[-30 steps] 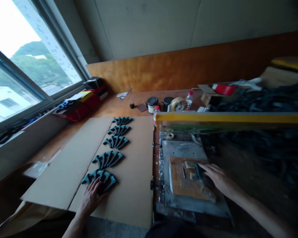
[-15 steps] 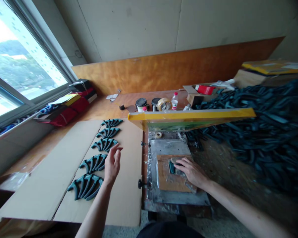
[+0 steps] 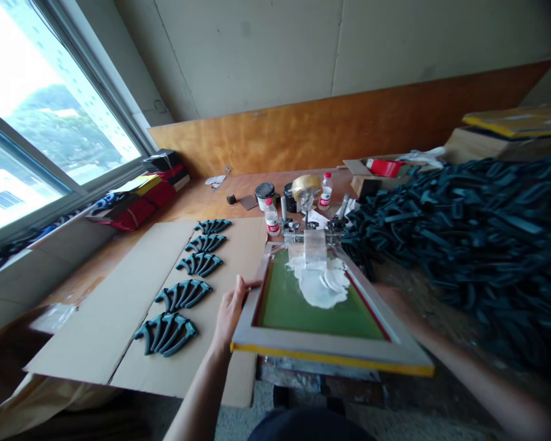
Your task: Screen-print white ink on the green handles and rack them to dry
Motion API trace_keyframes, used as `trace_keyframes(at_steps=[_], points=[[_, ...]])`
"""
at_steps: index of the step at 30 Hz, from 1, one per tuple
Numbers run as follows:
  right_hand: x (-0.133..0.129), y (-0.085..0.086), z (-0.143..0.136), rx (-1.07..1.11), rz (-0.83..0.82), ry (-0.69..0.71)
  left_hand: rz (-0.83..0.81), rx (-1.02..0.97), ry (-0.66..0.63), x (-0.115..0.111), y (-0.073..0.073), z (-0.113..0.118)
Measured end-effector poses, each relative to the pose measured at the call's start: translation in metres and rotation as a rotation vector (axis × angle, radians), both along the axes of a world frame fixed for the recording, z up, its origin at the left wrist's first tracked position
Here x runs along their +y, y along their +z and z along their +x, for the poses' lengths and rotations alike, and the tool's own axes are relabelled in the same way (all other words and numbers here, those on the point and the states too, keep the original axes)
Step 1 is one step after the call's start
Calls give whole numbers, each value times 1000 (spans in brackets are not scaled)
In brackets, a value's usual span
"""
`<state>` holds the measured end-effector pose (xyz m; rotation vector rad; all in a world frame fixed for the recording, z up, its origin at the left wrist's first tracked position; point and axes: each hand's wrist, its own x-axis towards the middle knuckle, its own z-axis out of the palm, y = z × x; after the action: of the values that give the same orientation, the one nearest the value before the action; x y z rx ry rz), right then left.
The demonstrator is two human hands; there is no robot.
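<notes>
A framed green screen point(image 3: 284, 312) with white paste point(image 3: 324, 288) on it is tilted low over the work plate, its yellow-edged front side towards me. My left hand point(image 3: 232, 309) grips the frame's left edge, thumb on top. At the right edge is my right hand point(image 3: 390, 300), blurred and partly behind the frame, so its fingers do not show. A clear block-like squeegee point(image 3: 315, 248) stands at the screen's back end. Dark green curved parts point(image 3: 169, 334) lie in fanned groups on cardboard point(image 3: 224, 373) to the left.
A big heap of dark green parts point(image 3: 477, 226) fills the right side. Behind the frame stand bottles point(image 3: 272, 217), a lidded tub point(image 3: 265, 195) and a tape roll point(image 3: 305, 185). Red and black boxes point(image 3: 140, 205) line the window side.
The raised frame has swung down over the plate, hiding the wooden block and green piece. My left hand moved from above the parts to the frame; my right hand left the block.
</notes>
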<state>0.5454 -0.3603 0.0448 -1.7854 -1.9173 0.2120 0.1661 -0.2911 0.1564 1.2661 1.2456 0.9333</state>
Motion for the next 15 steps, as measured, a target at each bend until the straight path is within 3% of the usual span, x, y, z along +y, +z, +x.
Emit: trace_keyframes(at_steps=[3,5,7,9,11,15], points=[[28,19,8,120,38,-103,-140,56,-73,-20,-63,-10],[50,36,-16,100,140,-59,-133,132,-84,-23,-101,-11],[68,50,-51,-35,187,46,-104,223,-75,-22,-128,-10],[77,56,-82,-163,87,130,-89,289,-91,-19,-142,-10],[74,53,-102,-237,-39,180,-83,329,-117,-17,-144,-10],[38,37,-102,-273,-35,376,-72,371,-121,-17,-138,-11]])
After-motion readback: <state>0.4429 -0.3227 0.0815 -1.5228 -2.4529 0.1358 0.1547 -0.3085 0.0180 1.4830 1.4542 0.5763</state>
